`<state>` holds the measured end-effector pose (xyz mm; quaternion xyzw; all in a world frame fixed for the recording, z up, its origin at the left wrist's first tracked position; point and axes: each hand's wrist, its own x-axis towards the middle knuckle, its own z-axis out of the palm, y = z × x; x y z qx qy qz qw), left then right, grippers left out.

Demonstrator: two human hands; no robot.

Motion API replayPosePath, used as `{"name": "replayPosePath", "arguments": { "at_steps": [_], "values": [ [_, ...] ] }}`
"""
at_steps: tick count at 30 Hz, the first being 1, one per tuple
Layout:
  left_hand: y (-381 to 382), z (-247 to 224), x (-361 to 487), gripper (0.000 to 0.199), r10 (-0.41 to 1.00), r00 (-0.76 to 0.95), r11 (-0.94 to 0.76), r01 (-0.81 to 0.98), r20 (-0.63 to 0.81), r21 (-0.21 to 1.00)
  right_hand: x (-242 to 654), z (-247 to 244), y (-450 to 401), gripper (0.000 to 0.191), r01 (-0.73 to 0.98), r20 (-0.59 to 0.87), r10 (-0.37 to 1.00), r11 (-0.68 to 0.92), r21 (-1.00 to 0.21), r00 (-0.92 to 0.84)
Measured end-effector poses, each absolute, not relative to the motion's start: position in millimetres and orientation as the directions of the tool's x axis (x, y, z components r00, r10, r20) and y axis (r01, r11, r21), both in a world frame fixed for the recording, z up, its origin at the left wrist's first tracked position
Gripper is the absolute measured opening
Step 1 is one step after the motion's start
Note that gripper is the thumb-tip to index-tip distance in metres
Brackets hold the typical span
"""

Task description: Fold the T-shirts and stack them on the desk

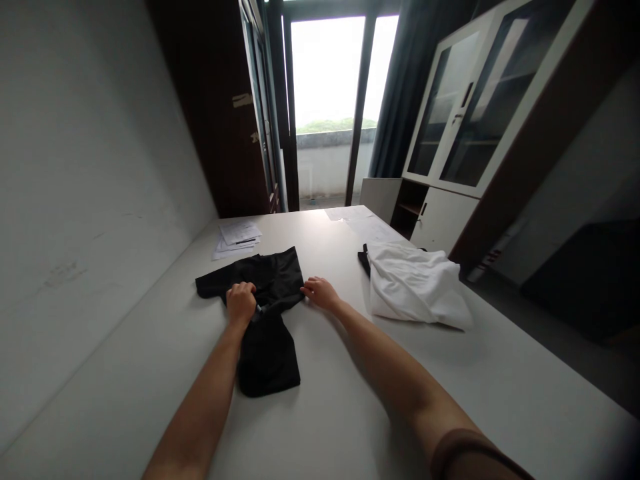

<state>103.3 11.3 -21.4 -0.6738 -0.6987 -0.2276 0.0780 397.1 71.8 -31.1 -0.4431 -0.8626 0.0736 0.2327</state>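
Note:
A black garment (270, 353), shaped like a pair of shorts with two leg-like parts, lies on the white table (340, 393). One part points left and the other toward me. My left hand (241, 301) is closed over the cloth where the two parts meet, with its fingers curled into the fabric. A small pale patch, too small to make out, shows just right of that hand. At the garment's right edge, my right hand (320, 292) pinches the cloth between thumb and fingers.
Folded white cloth (415, 283) lies on the right, with black fabric (364, 259) showing at its left edge. Papers (237, 237) with a dark pen-like item are stacked back left. More sheets (367, 223) lie at the far edge. A wall borders the table's left side.

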Motion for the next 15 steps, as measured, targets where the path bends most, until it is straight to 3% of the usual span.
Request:
{"name": "replayPosePath", "arguments": {
  "at_steps": [3, 5, 12, 15],
  "values": [
    [6.1, -12.9, 133.4, 0.029, 0.924, 0.231, -0.297, 0.936, 0.306, 0.189, 385.4, -26.6, 59.7, 0.023, 0.663, 0.460, 0.742, 0.658, -0.358, -0.488],
    [0.6, -9.6, 150.3, 0.028, 0.911, 0.355, -0.396, 0.895, 0.208, 0.206, 377.9, -28.9, 54.2, 0.020, 0.603, 0.484, 0.711, 0.697, -0.389, -0.510],
    [-33.2, 9.6, 184.9, 0.012, 0.850, 0.522, -0.526, 0.827, 0.076, 0.200, 374.2, -50.8, 68.0, 0.016, 0.493, 0.399, 0.699, 0.708, -0.506, -0.593],
    [-52.3, 21.2, 197.8, 0.012, 0.808, 0.589, -0.566, 0.785, -0.023, 0.252, 376.2, -49.7, 69.3, 0.013, 0.492, 0.399, 0.709, 0.697, -0.522, -0.581]
  ]
}}
